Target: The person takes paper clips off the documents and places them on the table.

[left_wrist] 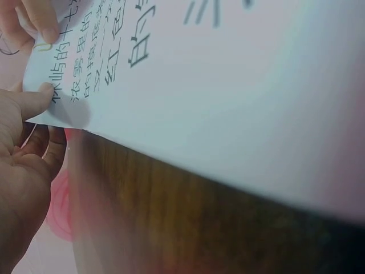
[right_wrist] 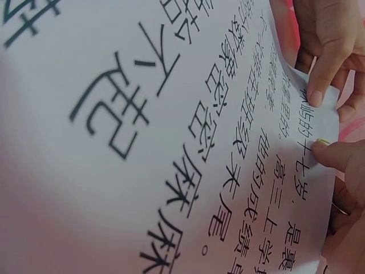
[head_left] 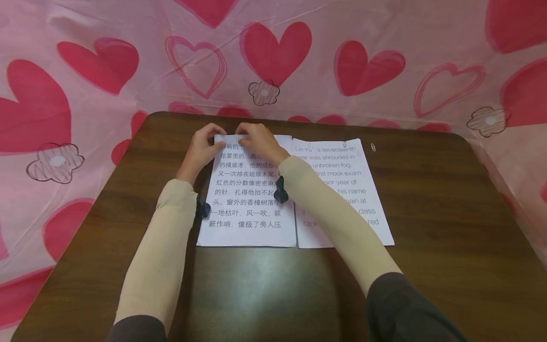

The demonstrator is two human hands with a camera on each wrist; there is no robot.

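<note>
A white sheet with printed Chinese text (head_left: 245, 235) lies on the left, its top edge between my two hands. My left hand (head_left: 204, 145) pinches the top left corner, thumb on the printed face and fingers behind, as the left wrist view shows. At the same edge, my right hand (head_left: 258, 139) pinches a yellow paper clip (right_wrist: 323, 141) against the sheet, with its other fingers behind the paper. The clip (left_wrist: 43, 47) sits over the top edge, partly covered by the thumb. My right forearm crosses over a second sheet with English text (head_left: 376, 228).
The second sheet carries a yellowish paper clip (head_left: 308, 144) and a dark paper clip (head_left: 344, 144) on its top edge. A white paper clip (head_left: 373, 147) lies on the brown wooden table (head_left: 448, 213) to its right. Behind hangs a pink cloth with hearts (head_left: 278, 47).
</note>
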